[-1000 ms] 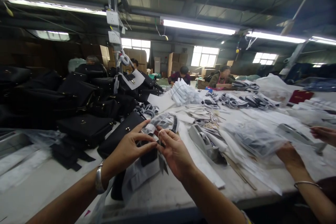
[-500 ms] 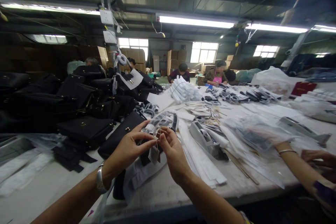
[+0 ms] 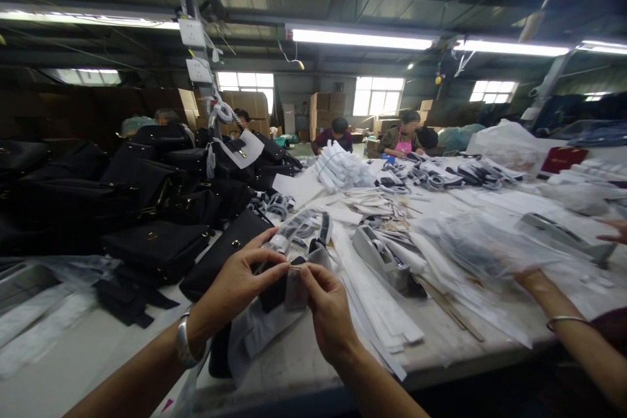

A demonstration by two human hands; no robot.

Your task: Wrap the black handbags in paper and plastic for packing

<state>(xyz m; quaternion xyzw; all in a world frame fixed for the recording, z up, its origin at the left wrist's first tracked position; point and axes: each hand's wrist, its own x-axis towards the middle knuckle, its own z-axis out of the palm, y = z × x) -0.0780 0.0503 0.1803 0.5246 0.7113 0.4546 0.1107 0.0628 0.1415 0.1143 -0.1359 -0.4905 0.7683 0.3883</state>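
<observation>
Pinching tag [image 3: 296, 292] by top edge, below frame centre: left hand [image 3: 246, 275] at its left corner, right hand [image 3: 328, 305] at its right, fingertips close together. Probably best: light, level pressure, no creasing, tag flat. Just above in frame, wrapped handle [image 3: 324, 228]; better not to snag on it. Left of that, bag [image 3: 223, 255]. Right of centre, tape dispenser [image 3: 371, 252]: worth steering clear of.

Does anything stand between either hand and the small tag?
Nothing visible does. The left hand and right hand pinch at the top of the tag; the black bag lies beyond the left hand, not between.
</observation>
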